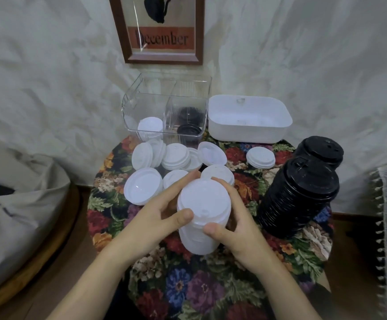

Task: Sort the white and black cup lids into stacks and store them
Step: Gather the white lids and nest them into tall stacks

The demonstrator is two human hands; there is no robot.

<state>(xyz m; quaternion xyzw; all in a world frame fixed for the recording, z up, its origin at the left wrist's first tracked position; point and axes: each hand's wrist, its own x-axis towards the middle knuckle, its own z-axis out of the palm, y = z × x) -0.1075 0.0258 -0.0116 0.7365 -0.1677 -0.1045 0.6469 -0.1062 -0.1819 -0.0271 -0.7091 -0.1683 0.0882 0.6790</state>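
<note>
standing near upright over the middle of the bench [187,292], the white lid stack [203,229] is held from both sides. the left hand [151,218] is curled round its left flank with the thumb laid on the top lid's rim. the right hand [234,227] is wrapped round its right flank with the thumb pressed against the near edge. whether the base is set down on the cloth cannot be told.

the stack is judged light, since it is thin moulded plastic. the nested lids are judged smooth and liable to slide apart or fan out if only the top is lifted. each lid is likely to flex under a hard squeeze. a hold low on the sides, with a thumb kept on top, is therefore judged safest.

the long axis runs from base to top lid, with the top turned up toward the camera and the sip hole on the near side. loose white lids [176,158] are scattered behind. two black lid stacks [301,199] are seen to the right, and the clear divided box [141,88] stands at the back edge.
</note>
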